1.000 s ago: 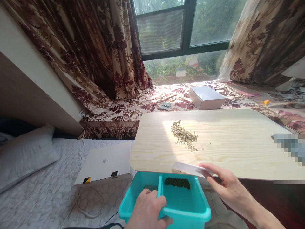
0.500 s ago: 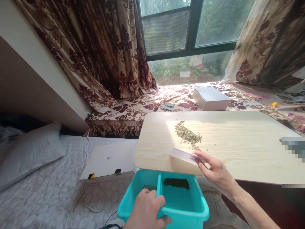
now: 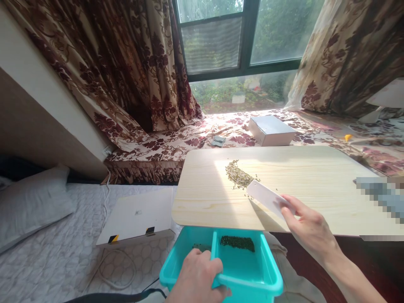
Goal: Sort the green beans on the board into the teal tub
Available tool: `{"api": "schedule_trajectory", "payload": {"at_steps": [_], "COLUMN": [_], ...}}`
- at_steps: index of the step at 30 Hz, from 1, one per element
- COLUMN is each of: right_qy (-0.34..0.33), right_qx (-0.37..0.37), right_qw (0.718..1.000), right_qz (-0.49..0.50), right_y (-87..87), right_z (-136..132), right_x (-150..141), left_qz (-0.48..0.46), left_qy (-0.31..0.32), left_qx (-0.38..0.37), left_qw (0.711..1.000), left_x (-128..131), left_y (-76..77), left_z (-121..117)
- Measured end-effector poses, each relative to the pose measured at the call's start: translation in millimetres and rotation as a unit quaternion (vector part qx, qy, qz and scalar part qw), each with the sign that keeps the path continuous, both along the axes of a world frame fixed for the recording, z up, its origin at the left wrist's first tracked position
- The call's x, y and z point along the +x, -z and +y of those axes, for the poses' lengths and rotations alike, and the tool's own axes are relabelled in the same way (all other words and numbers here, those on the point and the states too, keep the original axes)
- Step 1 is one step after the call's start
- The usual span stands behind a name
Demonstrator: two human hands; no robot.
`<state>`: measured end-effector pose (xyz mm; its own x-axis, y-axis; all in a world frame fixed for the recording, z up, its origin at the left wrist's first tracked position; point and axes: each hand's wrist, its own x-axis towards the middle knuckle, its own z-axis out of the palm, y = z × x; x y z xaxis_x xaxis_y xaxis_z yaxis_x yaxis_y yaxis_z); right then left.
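Note:
My left hand grips the near rim of a turquoise two-part bin held just below the wooden table's front edge. Its right compartment holds a small heap of dark green beans; a few lie in the left one. My right hand pinches a white plastic scraper card, which stands tilted on the pale wooden tabletop. The card's far edge sits at the near end of a loose pile of small green beans on the table.
A white box sits on the floral window seat behind the table. A flat white carton lies on the quilted mattress at left, with a pillow further left. A white cable trails beside the bin. Curtains frame the window.
My right hand has carried the white card from the table's front edge over the bin up to the near end of the bean pile. My left hand still holds the bin.

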<state>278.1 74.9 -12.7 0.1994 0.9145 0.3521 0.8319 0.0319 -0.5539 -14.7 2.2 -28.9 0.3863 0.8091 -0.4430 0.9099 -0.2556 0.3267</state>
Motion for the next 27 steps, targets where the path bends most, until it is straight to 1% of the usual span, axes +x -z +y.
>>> {"api": "schedule_trajectory", "payload": {"at_steps": [3, 9, 14, 18, 22, 25, 27], "right_qy": [-0.004, -0.016, -0.003, -0.036, -0.058, -0.091, -0.12], "right_qx": [-0.005, -0.012, -0.004, 0.005, 0.01, 0.006, -0.006], "right_qw": [1.0, 1.0, 1.0, 0.999, 0.998, 0.995, 0.991], "right_qz": [-0.008, -0.003, -0.001, -0.002, 0.016, 0.036, 0.052], "right_y": [-0.2, 6.0, 7.4, 9.4, 14.1, 15.7, 14.7], "right_z": [1, -1, -1, -1, 5, 6, 0], "right_x": [-3, -2, -1, -3, -5, -9, -14], "left_qz": [0.004, 0.008, 0.003, -0.009, -0.011, -0.008, -0.002], "left_qy": [0.005, 0.004, 0.003, -0.003, -0.009, -0.013, -0.017], "left_qx": [-0.002, -0.006, -0.002, 0.003, 0.0, 0.0, -0.003], "left_qw": [1.0, 1.0, 1.0, 1.0, 1.0, 1.0, 1.0], "left_x": [1, 1, 2, 0, -1, -1, -1], "left_y": [0.1, -1.0, -1.4, -0.6, -0.7, -3.1, -5.7], "left_z": [0, 1, 1, 0, -1, 0, 2]}}
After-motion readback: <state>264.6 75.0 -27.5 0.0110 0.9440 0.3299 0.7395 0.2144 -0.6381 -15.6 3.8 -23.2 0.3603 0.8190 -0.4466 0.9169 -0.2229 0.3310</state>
